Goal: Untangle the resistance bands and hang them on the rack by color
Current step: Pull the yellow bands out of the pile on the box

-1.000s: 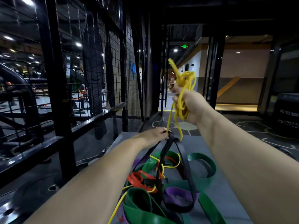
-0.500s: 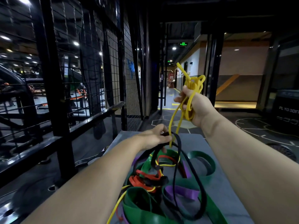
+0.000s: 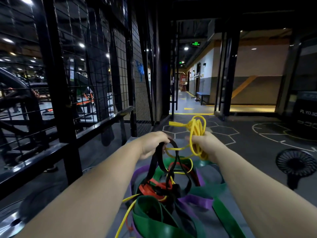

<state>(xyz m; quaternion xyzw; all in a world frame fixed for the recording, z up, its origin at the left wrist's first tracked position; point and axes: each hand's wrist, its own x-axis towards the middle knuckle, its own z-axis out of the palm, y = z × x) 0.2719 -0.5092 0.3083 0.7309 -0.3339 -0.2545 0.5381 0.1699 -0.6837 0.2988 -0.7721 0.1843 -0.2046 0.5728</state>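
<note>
A tangle of resistance bands lies on a grey platform [image 3: 223, 222] in front of me: wide green bands [image 3: 154, 215], purple bands [image 3: 199, 200], a red band [image 3: 149, 188], black bands [image 3: 155, 162] and thin yellow bands. My left hand [image 3: 153, 143] grips a black band and lifts its loops off the pile. My right hand [image 3: 204, 145] grips a bunched coil of yellow band [image 3: 197, 127], held just above the heap. A yellow strand runs from the coil across to the black loops and down into the tangle.
A black wire-mesh rack [image 3: 106, 69] with thick posts and a rail stands along the left. A metal weight plate [image 3: 12, 222] lies at the bottom left. A small black fan [image 3: 295, 163] stands on the floor at right, and a dark box [image 3: 307, 114] behind it.
My right hand has dropped with the yellow coil from chest height to just above the pile. The left hand has lifted the black loops slightly and now sits level with the right.
</note>
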